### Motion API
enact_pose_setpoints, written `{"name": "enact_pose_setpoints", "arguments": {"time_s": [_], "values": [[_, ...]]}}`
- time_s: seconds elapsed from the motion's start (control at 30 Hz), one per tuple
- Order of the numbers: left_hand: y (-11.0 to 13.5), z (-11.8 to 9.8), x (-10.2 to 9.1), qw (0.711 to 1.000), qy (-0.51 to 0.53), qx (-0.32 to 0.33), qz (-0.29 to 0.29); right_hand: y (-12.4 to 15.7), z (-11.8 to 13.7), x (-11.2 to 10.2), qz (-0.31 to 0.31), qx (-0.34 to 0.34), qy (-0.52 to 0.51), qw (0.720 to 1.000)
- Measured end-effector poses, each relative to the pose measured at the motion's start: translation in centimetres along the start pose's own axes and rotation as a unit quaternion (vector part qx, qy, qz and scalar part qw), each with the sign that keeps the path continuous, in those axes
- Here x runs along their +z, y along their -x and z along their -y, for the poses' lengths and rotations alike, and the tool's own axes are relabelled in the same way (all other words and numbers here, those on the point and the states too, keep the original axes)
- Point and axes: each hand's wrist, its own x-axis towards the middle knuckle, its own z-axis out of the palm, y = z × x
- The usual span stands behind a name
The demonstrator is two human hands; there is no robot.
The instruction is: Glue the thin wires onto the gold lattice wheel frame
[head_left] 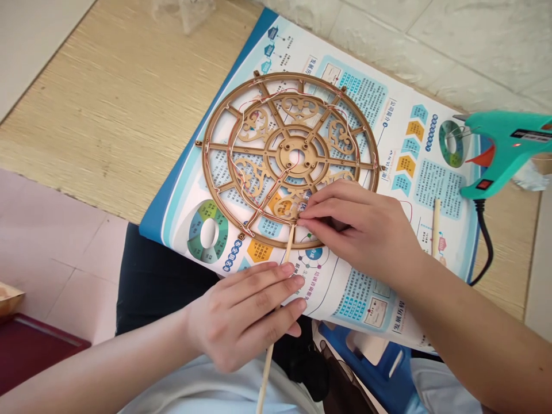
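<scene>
A round gold lattice frame [318, 150] with spokes and scroll ornaments lies on the printed sheet. Thin red and white wire [230, 155] runs along its inner ring, with a loop showing to the right of my right hand. At the ring's near side, my right hand [357, 221] pinches the thin wire between thumb and forefinger; the exact grip is partly hidden. My left hand [254, 310] is closed around a slender wooden stick [267, 368], with the fingers fairly straight. The stick's tip touches the frame beside my right fingertips.
A green hot glue gun [504, 149] stands at the right, its black cord [487, 247] curving downward. Another short wooden stick [436, 227] lies on the printed sheet [414, 270]. Clear plastic [185, 11] sits at the back of the wooden table [129, 103], near a tiled wall.
</scene>
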Motion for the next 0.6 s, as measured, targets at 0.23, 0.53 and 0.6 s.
{"name": "enact_pose_setpoints", "arguments": {"time_s": [0.23, 0.53, 0.6], "values": [[0.5, 0.0, 0.4, 1.000, 0.009, 0.000, -0.007, -0.2, 0.6, -0.2, -0.005, 0.016, 0.027, 0.999], [1.1, 0.1, 0.5, 1.000, 0.017, -0.007, -0.006, -0.5, 0.4, -0.2, 0.003, 0.009, 0.034, 0.999], [1.2, 0.3, 0.5, 1.000, 0.025, -0.009, -0.011, -0.5, 0.5, -0.2, 0.009, 0.014, 0.039, 0.999]]}}
